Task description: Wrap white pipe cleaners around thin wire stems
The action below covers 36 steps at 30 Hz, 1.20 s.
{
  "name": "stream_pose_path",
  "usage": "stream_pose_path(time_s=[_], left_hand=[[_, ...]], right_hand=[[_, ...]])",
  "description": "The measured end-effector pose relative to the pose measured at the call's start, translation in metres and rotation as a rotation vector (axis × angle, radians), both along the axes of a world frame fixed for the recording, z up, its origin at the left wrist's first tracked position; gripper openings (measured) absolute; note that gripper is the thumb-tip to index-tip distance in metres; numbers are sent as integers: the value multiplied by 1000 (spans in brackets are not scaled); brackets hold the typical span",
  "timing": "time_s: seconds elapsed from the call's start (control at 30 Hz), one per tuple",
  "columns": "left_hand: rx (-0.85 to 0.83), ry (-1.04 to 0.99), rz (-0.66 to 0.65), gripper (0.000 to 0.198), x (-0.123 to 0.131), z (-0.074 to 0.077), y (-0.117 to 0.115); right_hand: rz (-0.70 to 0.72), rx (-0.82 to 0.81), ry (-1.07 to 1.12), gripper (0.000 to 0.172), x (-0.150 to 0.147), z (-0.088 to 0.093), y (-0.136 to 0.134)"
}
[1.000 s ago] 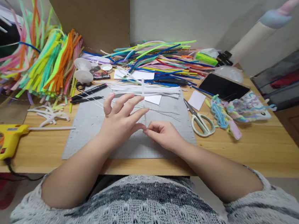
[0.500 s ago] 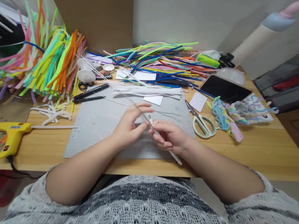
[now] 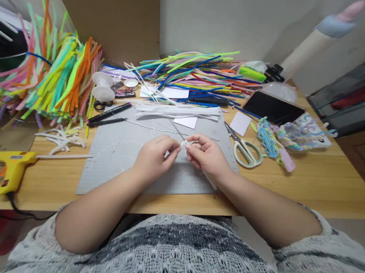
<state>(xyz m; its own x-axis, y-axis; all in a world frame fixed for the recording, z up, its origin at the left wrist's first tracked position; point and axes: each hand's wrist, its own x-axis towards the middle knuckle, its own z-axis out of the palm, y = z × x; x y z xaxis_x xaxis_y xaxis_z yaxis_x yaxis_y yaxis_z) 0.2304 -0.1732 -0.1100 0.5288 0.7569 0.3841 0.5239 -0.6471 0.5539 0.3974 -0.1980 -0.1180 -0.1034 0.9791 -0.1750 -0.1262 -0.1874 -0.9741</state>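
Note:
Over the grey cutting mat [image 3: 108, 159], both hands meet at a white pipe cleaner [image 3: 184, 144], bent at the fingertips. My left hand [image 3: 157, 153] pinches it between thumb and index finger from the left side. From the right, my right hand [image 3: 207, 156] grips it close by, fingers curled; its white tail shows below this palm. A thin metal wire [image 3: 177, 129] runs from the pinch up and away to the left. Whether the pipe cleaner is wrapped around the wire or only beside it, I cannot tell. Loose wires [image 3: 138, 125] lie on the mat beyond my hands.
White pipe cleaners [image 3: 178, 111] lie along the mat's back edge. Scissors [image 3: 248, 152] and a phone [image 3: 272, 107] sit to the right. At left are a yellow glue gun [image 3: 11, 166], black markers [image 3: 109, 116], a clear spool [image 3: 103, 87] and coloured pipe cleaner bundles [image 3: 61, 76].
My left hand has closed from spread fingers to a pinch on the pipe cleaner. The long wires have swung lower, and my right hand has risen slightly and turned.

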Motion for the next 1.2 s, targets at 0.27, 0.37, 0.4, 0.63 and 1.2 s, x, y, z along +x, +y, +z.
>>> stream_pose_path(time_s=[0.27, 0.37, 0.4, 0.63, 1.2], left_hand=[[505, 303, -96, 15, -12, 5, 10], [582, 320, -97, 12, -14, 7, 12], [587, 316, -87, 12, -13, 8, 11], [732, -23, 43, 18, -13, 14, -4], [174, -9, -1, 21, -1, 3, 1]], right_hand=[[163, 444, -919, 17, 7, 1, -6], [199, 482, -1030, 16, 5, 5, -9], [188, 466, -1025, 18, 5, 6, -9], [27, 257, -700, 27, 7, 1, -3], [72, 205, -266, 28, 8, 14, -4]])
